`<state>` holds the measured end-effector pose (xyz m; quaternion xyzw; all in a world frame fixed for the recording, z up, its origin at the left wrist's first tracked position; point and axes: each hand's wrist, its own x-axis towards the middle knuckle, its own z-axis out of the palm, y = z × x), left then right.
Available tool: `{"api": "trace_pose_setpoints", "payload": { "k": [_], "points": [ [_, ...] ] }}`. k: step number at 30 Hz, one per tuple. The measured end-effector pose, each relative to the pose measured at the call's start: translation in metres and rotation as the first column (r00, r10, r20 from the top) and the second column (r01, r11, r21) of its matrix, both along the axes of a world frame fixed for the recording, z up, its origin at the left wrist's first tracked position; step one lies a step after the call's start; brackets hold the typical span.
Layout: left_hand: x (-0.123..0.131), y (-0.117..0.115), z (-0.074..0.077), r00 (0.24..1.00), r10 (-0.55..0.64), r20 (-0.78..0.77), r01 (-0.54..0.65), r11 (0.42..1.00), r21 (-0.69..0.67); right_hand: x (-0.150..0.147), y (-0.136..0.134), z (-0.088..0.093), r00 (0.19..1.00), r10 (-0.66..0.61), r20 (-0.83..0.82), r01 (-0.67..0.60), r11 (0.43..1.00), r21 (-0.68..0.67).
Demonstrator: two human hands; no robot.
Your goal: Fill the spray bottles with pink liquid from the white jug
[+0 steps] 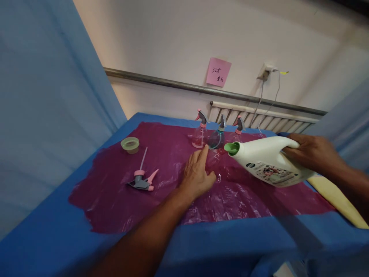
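Note:
My right hand [315, 152] is wrapped round the handle of a white detergent jug [266, 154]. The jug is tilted, with its green spout [232, 148] pointing left. My left hand [197, 173] reaches over the plastic sheet with its fingers stretched out and thumb apart, holding nothing that I can see. Just beyond its fingertips stand a clear spray bottle [200, 136], a teal spray bottle [216, 139] and another clear spray bottle [237, 134], partly hidden by the jug. A loose grey and pink trigger sprayer [141, 181] lies to the left, its tube pointing away.
A dark pink plastic sheet [112, 207] covers much of the blue table [227, 231]. A small pale green cup [130, 144] sits at the left, and something yellow [340, 200] at the right edge. Behind are a metal rail [161, 82], a radiator [276, 116] and a plugged-in socket [265, 72].

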<state>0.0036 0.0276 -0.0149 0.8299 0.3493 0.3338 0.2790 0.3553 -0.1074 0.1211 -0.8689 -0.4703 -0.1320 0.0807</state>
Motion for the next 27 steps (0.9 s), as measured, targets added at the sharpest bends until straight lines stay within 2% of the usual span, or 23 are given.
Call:
{"api": "trace_pose_setpoints", "payload": {
  "k": [4, 8, 11, 17, 27],
  "points": [
    [0.004, -0.004, -0.003, 0.999, -0.038, 0.017, 0.038, 0.998, -0.054, 0.005, -0.002, 0.005, 0.997, -0.022, 0.077, 0.026, 0.998, -0.057],
    [0.008, -0.008, -0.009, 0.994, -0.102, 0.026, 0.105, 0.988, -0.116, 0.012, -0.009, 0.006, 0.995, -0.014, 0.096, 0.017, 0.999, -0.032],
    [0.008, -0.009, -0.009, 0.996, -0.083, 0.04, 0.087, 0.989, -0.12, 0.013, -0.013, 0.008, 0.997, -0.007, 0.08, 0.009, 1.0, -0.022],
    [0.003, -0.006, -0.002, 0.998, -0.041, 0.047, 0.042, 0.999, -0.016, 0.01, -0.013, 0.014, 0.995, -0.009, 0.099, 0.015, 0.998, -0.056],
    [0.002, 0.0, -0.002, 1.0, -0.018, -0.024, 0.02, 0.994, 0.104, 0.004, -0.008, 0.026, 0.985, -0.013, 0.171, 0.041, 0.986, -0.163]
  ]
}}
